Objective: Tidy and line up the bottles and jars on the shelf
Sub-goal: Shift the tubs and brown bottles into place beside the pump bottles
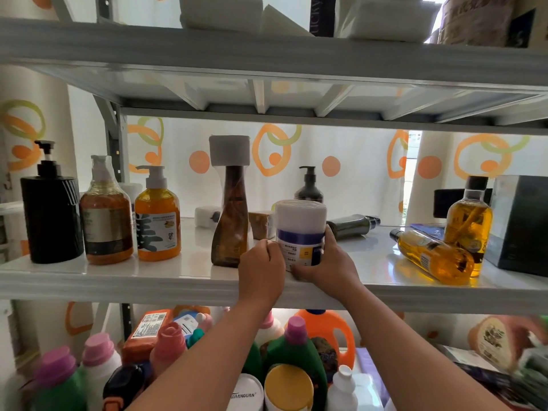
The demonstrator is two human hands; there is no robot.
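Both hands clasp the white jar (pixel 300 232), upright at the shelf (pixel 118 275) front: left hand (pixel 261 269) at its 9 o'clock, right hand (pixel 327 266) at 3 o'clock, equally near.

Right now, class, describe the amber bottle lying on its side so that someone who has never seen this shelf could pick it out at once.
Look at the white middle shelf and go to its right end, beside the dark box. There, in front of an upright amber bottle, lies the amber bottle on its side, black cap pointing back and left. It is the only toppled bottle holding golden liquid.
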